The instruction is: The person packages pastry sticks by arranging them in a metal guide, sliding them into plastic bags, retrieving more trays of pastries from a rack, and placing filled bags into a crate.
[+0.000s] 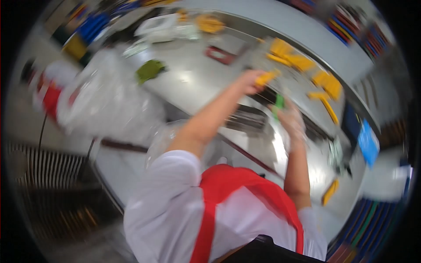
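My left hand [251, 82] is closed on a small yellow piece [266, 78], its exact kind blurred. Close by on the right, my right hand [291, 119], in what looks like a clear plastic glove, grips a bright green object [279, 106]; it may be a handle, but motion blur hides its shape. Below both hands lies a dark grey, ridged stack or block [246, 119] on the steel table [188, 81]. Beyond them are several yellow blocks [302, 62] and a long yellow strip [330, 109].
A large clear plastic bag [114, 96] bulges at the left, with a green cloth-like item [150, 71] beside it. A dark red frame [220, 55] lies further back. On the right are a blue bag [367, 142] and another yellow piece [330, 192].
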Motion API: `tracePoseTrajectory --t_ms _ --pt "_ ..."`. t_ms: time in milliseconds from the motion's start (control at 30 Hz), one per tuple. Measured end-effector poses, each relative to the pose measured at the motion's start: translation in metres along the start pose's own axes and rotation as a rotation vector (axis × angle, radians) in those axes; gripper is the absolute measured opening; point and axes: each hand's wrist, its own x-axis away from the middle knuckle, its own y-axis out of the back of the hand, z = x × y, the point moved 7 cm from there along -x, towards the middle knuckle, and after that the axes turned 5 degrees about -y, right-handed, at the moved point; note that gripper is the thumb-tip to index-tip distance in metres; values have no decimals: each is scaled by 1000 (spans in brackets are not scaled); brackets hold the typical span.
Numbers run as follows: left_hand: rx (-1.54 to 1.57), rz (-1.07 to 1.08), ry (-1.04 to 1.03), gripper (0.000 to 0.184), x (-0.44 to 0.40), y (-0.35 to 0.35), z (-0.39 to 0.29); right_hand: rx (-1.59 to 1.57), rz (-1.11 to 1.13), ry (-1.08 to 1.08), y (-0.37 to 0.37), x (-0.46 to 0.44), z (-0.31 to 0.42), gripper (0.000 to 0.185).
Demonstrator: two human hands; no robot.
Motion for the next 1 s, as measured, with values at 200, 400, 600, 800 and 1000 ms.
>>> tracePoseTrajectory --t_ms 200,400,600,800,1000 --pt "-376 -151 -257 15 20 -28 10 -602 153 -11 -11 -22 -19 53" --pt "-183 -380 -265 17 85 -16 0 -377 163 -231 -8 -30 -26 67" --pt "-2 -414 -294 20 147 18 -13 -518 309 -165 -31 -30 -17 53" --pt "110 -373 -399 20 172 29 -32 -943 501 -163 -28 -8 23 59" --pt "108 -356 -391 20 168 17 -38 -727 333 -54 -9 -21 12 60"
